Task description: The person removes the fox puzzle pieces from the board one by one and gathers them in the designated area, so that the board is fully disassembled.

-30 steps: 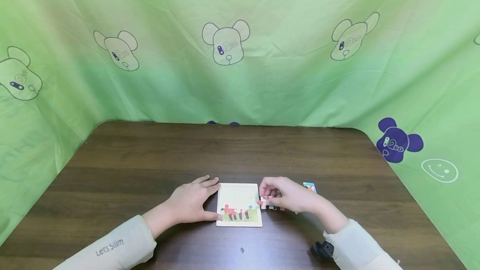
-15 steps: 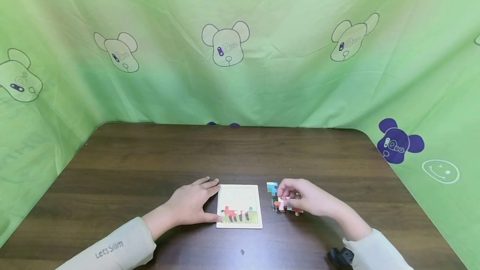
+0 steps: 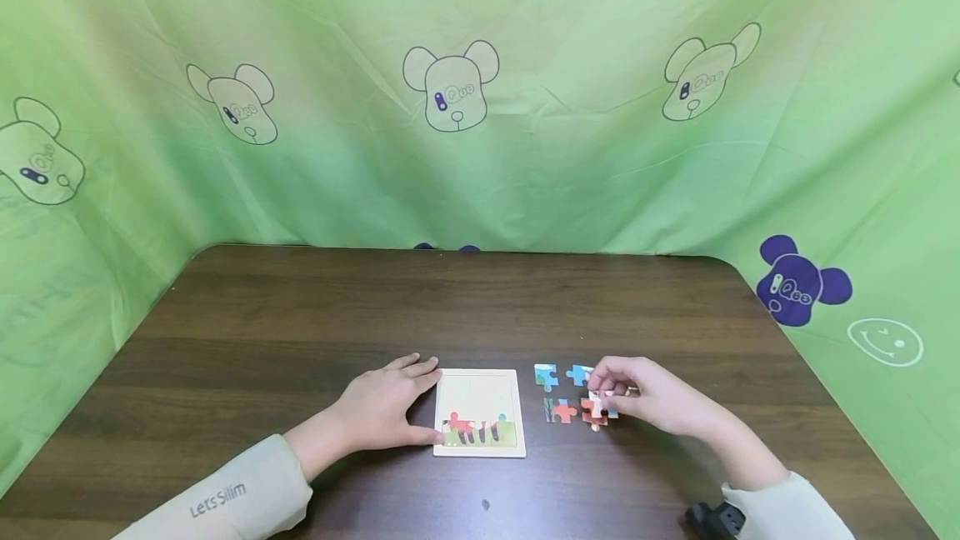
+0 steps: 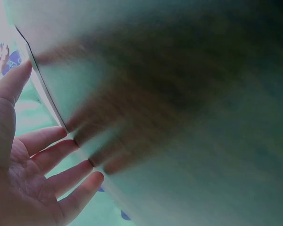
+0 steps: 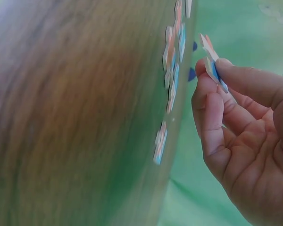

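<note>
In the head view, a pale puzzle board (image 3: pixel 480 390) lies on the table, its lower part filled with puzzle pieces (image 3: pixel 480 434) showing green ground, dark legs and a bit of red. My left hand (image 3: pixel 386 408) rests spread at the board's left edge, thumb low and fingers high. My right hand (image 3: pixel 651 390) pinches a puzzle piece (image 5: pixel 212 66) between thumb and fingers, held above the table. Under and beside it lie loose pieces: a blue one (image 3: pixel 546 375), another blue one (image 3: pixel 578 374) and a red one (image 3: pixel 562 412). Fingers partly hide the pieces at the right.
The brown wooden table (image 3: pixel 420 298) stretches out beyond the board. A green curtain (image 3: pixel 337 173) with mouse-like heads hangs around its back and sides. A black device (image 3: pixel 716 519) is strapped at the right sleeve.
My right hand has moved right, away from the board, carrying the puzzle piece. More loose pieces have come into view behind it. My left hand has stayed at the board's edge.
</note>
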The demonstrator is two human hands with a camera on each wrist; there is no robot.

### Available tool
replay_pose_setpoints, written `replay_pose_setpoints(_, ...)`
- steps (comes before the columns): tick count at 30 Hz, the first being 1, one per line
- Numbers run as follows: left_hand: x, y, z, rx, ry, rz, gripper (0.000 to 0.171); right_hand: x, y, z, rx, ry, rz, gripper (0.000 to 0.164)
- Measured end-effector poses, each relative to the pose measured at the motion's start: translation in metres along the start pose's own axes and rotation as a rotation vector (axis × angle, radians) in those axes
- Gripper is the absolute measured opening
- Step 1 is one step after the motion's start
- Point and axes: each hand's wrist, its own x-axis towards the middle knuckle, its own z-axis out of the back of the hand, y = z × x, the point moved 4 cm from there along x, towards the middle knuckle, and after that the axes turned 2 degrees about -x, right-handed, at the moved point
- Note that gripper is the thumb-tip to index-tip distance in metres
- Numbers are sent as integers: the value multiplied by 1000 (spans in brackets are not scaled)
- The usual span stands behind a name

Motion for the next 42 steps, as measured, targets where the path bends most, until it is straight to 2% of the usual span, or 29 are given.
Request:
replay_pose_setpoints(14, 1, 1, -1, 14, 2, -4, 83, -21, -18, 14, -18, -36, 46, 13)
replay_pose_setpoints(23, 1, 1, -5, 5, 10, 0, 83, -31, -32, 11, -18, 5, 3, 13)
replay_pose_setpoints(31, 0, 1, -4, 7, 3, 4, 83, -32, -32, 11, -22, 8, -1, 15)
replay_pose_setpoints(42, 1, 1, -2, 21, 2, 3, 83, -33, -33, 13, -109, -32, -5, 18)
